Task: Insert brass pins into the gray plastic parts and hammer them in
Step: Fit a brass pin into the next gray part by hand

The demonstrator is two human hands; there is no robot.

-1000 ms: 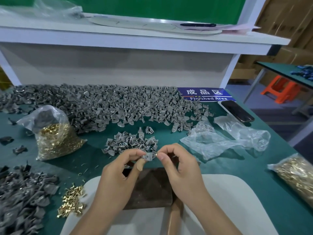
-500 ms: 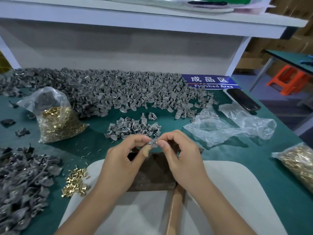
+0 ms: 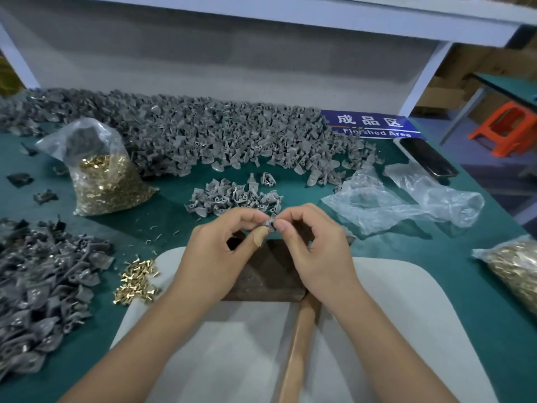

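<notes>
My left hand (image 3: 216, 257) pinches a small gray plastic part (image 3: 268, 223) between thumb and fingers, held above a dark metal block (image 3: 261, 274). My right hand (image 3: 316, 248) pinches at the same part from the right, fingertips pressed against it; any pin there is hidden by the fingers. A hammer with a wooden handle (image 3: 299, 344) lies on the white board (image 3: 406, 301), its head tucked under my right wrist. Loose brass pins (image 3: 136, 279) lie left of the board. A small heap of gray parts (image 3: 232, 196) sits just beyond my hands.
A large pile of gray parts (image 3: 203, 135) runs along the back, another (image 3: 37, 289) at the left. A bag of brass pins (image 3: 101, 175) stands at the left, another (image 3: 514, 269) at the right edge. Empty plastic bags (image 3: 406, 199), a phone (image 3: 427, 157) and a blue sign (image 3: 372, 125) lie right.
The camera has tilted downward, so the shelf top has left the view. Both hands stay together pinching the gray part over the block, with only slight finger movement.
</notes>
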